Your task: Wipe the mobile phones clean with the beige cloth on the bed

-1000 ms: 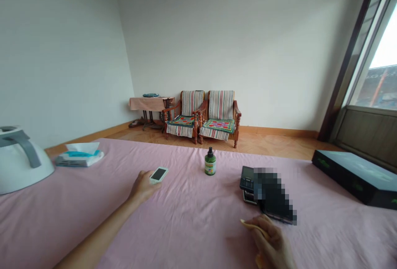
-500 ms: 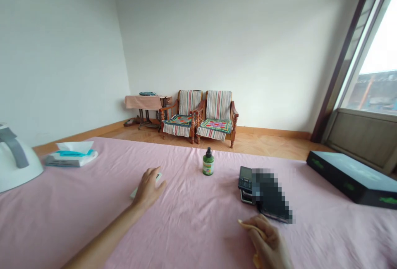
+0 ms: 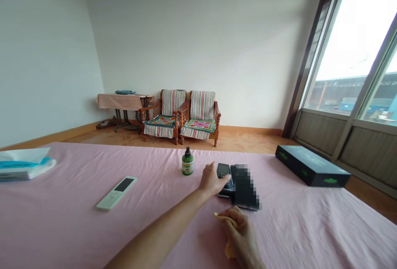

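Clutching cloth (image 3: pixel 230 251), right hand (image 3: pixel 242 229) curled; left hand (image 3: pixel 211 181) spread, touching dark phone (image 3: pixel 223 170).

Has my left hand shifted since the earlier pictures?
Yes, rightward: the left hand was left of the green bottle; now it is right of it, at the dark keypad phone.

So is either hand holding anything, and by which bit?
Right hand: yellow cloth, by its bunched middle. Left hand: at the keypad phone; can't tell if held.
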A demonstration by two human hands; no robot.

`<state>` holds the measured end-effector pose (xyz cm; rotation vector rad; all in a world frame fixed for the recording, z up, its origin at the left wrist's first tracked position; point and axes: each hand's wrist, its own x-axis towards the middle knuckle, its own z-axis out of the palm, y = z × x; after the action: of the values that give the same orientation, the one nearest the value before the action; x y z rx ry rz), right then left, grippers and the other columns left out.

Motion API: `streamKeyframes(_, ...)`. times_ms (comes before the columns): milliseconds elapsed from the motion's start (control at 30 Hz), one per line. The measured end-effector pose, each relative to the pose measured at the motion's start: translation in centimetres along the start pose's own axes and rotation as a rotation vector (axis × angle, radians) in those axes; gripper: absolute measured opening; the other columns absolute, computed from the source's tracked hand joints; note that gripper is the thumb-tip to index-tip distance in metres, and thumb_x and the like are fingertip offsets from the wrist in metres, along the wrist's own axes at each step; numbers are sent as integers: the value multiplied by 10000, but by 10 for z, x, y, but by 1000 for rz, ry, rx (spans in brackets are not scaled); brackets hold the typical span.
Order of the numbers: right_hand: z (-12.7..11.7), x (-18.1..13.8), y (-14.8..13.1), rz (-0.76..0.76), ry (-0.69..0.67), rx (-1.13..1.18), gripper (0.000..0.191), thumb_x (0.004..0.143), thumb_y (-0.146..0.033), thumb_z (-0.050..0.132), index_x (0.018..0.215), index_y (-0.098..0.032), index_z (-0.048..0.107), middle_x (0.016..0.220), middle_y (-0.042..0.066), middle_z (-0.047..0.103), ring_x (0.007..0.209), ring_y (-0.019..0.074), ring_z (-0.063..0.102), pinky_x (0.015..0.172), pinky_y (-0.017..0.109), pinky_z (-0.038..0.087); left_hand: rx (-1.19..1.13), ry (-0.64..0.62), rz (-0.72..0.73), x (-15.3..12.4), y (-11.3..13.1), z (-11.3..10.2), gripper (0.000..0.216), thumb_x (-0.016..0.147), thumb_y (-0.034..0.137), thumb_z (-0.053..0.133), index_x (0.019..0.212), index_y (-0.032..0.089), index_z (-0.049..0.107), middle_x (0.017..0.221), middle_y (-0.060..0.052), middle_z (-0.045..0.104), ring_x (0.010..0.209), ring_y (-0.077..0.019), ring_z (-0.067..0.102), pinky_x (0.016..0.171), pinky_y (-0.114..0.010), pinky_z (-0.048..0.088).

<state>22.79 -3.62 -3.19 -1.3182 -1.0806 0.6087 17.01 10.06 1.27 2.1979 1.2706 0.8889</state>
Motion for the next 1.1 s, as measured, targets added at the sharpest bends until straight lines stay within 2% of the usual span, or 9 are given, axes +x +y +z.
streamKeyframes(133, 2, 0, 0, -1, 10, 20, 203, 692, -267, 583, 534, -166, 659, 596, 11, 521, 595, 156, 523, 547, 241, 397, 78, 15, -49, 12, 14, 13, 327, 916, 305, 585, 1207, 167, 531, 1234, -93, 544, 1067, -260, 566, 889, -471, 473)
streamKeyframes(300, 3, -1, 2, 15, -1, 42, 207, 703, -267, 585, 546, -171, 680, 627, 15, 527, 583, 149, 524, 526, 234, 403, 109, 9, -65, 16, 16, 15, 308, 916, 289, 588, 1194, 167, 537, 1205, -88, 560, 1022, -243, 591, 847, -436, 503)
streamKeyframes(500, -1, 3, 5, -14, -2, 51, 201, 658, -286, 615, 511, -167, 683, 568, 11, 524, 550, 152, 521, 506, 242, 416, 56, 20, -7, -7, 2, 0, 279, 929, 295, 565, 1182, 178, 549, 1212, -86, 561, 1032, -239, 584, 867, -447, 492)
streamKeyframes(567, -1, 3, 4, -11, -4, 48, 211, 652, -304, 626, 503, -166, 685, 560, 15, 527, 542, 152, 519, 492, 242, 415, 38, 31, 22, -24, -10, -14, 325, 889, 272, 614, 1193, 181, 546, 1203, -89, 575, 1063, -249, 572, 906, -452, 468)
streamKeyframes(633, 1, 0, 1, -4, 14, 47, 232, 654, -329, 638, 491, -169, 679, 564, 15, 524, 540, 150, 522, 487, 241, 418, 39, 48, 34, -42, -27, -34, 556, 714, 172, 746, 1228, 203, 536, 1187, -102, 604, 1097, -251, 565, 958, -353, 448)
streamKeyframes(700, 2, -3, -1, 17, 29, 54, 253, 652, -359, 650, 480, -175, 667, 565, 8, 508, 519, 142, 515, 455, 233, 406, 70, 78, 20, -58, -48, -58, 639, 661, 135, 733, 1257, 200, 513, 1195, -88, 612, 1100, -247, 572, 953, -310, 449)
streamKeyframes(800, 3, -7, -3, 61, 12, 73, 255, 643, -384, 653, 486, -184, 659, 572, 2, 491, 471, 129, 491, 379, 222, 356, 158, 149, -46, -73, -82, -100, 629, 675, 126, 682, 1271, 201, 498, 1224, -71, 602, 1110, -241, 573, 959, -297, 433)
streamKeyframes(967, -2, -7, -4, 116, -53, 72, 211, 636, -360, 638, 525, -186, 684, 610, 17, 512, 453, 122, 476, 334, 217, 310, 393, 273, -272, -84, -142, -169, 573, 742, 129, 673, 1279, 150, 475, 1175, -111, 608, 1090, -256, 575, 949, -354, 434)
streamKeyframes(1100, -3, -8, -4, 136, -80, 50, 204, 636, -351, 629, 545, -179, 692, 623, 15, 509, 434, 108, 449, 311, 208, 279, 564, 311, -428, -90, -179, -201, 368, 884, 244, 618, 1225, 157, 512, 1188, -92, 573, 1052, -255, 577, 892, -457, 470)
